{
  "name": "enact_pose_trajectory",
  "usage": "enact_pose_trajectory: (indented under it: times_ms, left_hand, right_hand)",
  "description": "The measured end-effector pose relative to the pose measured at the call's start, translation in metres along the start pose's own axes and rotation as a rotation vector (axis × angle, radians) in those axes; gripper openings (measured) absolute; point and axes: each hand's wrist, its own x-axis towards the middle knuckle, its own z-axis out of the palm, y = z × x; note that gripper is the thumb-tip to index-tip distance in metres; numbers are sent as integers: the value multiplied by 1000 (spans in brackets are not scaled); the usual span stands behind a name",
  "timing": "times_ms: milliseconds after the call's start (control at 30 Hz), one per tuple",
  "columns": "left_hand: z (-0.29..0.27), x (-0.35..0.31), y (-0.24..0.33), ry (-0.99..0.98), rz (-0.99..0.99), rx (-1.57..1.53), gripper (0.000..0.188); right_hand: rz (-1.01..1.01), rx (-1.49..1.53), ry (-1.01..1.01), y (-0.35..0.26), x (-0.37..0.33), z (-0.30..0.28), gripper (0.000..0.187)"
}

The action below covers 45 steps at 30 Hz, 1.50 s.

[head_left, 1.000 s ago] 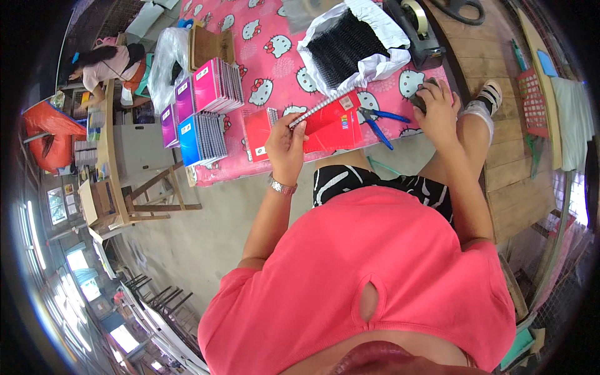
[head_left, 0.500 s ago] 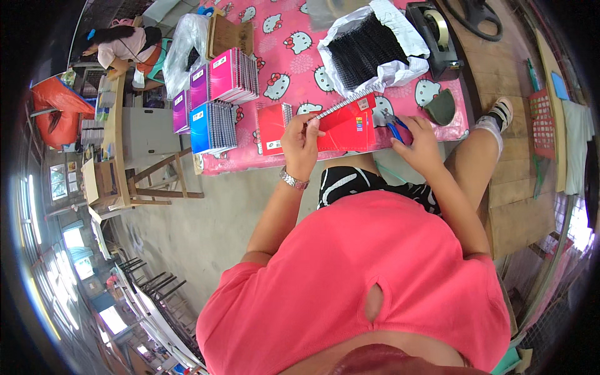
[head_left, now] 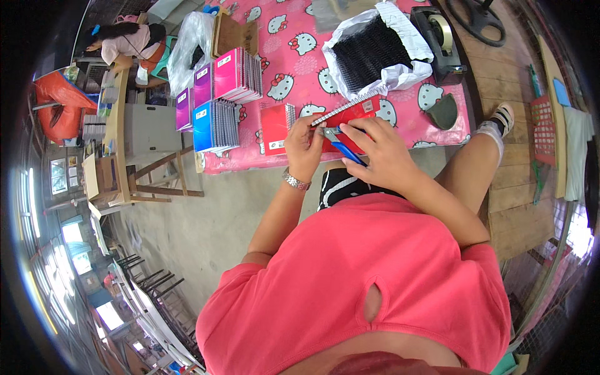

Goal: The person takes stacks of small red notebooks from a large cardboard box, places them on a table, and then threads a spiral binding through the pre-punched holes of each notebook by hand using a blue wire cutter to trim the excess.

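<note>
A red spiral notebook (head_left: 354, 112) lies at the table's near edge, its wire coil slanting along its upper left side. My left hand (head_left: 304, 151) grips the notebook at the coil's near end, fingers closed. In my right hand (head_left: 386, 154) is a pair of blue-handled pliers (head_left: 347, 152); their metal jaws are at the same coil end, beside my left fingertips. Whether the jaws bite the wire is too small to tell. Just left of my left hand lies another red spiral notebook (head_left: 274, 128).
Stacks of blue notebooks (head_left: 212, 128) and pink notebooks (head_left: 236, 75) stand at left. Beyond the coil, a white wrapping holds many black coils (head_left: 370, 53). A tape dispenser (head_left: 439, 47) and a dark green pouch-like object (head_left: 442, 112) are at right. Another person (head_left: 128, 42) sits far left.
My right hand has moved left with the pliers, bringing their jaws to the coil's near end beside my left fingers. My left hand stays on the notebook.
</note>
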Motion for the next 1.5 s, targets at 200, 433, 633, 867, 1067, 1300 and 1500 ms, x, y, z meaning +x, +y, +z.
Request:
enact_pose_trajectory:
  times_ms: [200, 433, 633, 867, 1067, 1300, 1500]
  left_hand:
    - [-5, -2, 2, -46, -8, 150, 21]
    - [-1, -1, 7, 23, 128, 204, 20]
    - [-12, -4, 11, 69, 37, 67, 17]
    - [-89, -10, -23, 516, -363, -504, 19]
    - [-96, -25, -43, 549, -512, -195, 25]
    - [-96, -34, -59, 492, -366, 511, 27]
    - [-96, -36, -63, 462, -439, 495, 30]
  right_hand:
    - [3, -86, -14, -5, 3, 1, 52]
    - [652, 827, -335, -2, 1, 5, 42]
    - [595, 939, -166, 13, -17, 13, 45]
    - [513, -3, -47, 83, -55, -9, 46]
    - [341, -280, -90, 93, -40, -1, 33]
    - [170, -228, 227, 113, 58, -23, 18]
    - [416, -473, -75, 169, 103, 12, 27]
